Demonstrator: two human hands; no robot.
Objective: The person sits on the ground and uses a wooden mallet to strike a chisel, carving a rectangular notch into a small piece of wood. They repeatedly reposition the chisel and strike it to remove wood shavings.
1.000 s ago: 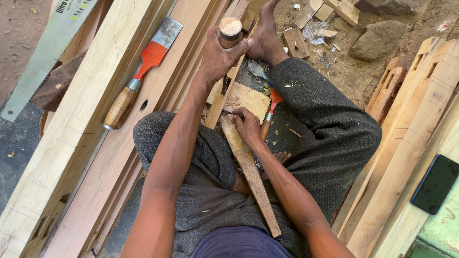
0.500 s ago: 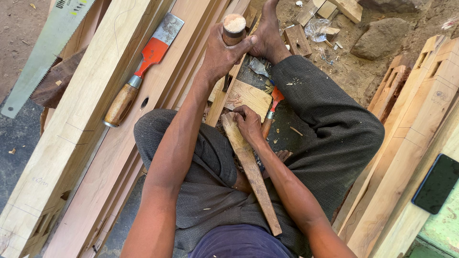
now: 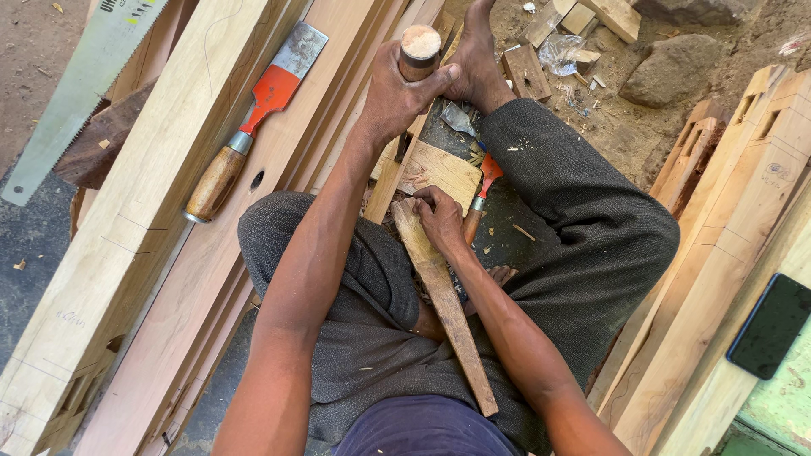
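Observation:
I sit on the ground with my legs bent around a small pale wooden board. My left hand is shut on the round wooden handle of an upright chisel, whose shaft runs down to the board's left edge. My right hand grips the upper end of a long flat wooden stick that lies along my lap, just below the board. My bare foot rests beyond the board.
A small red-handled chisel lies beside my right hand. A wide chisel with a red and wooden handle lies on long planks at left, near a handsaw. Mortised beams, a dark phone, a stone and offcuts sit at right.

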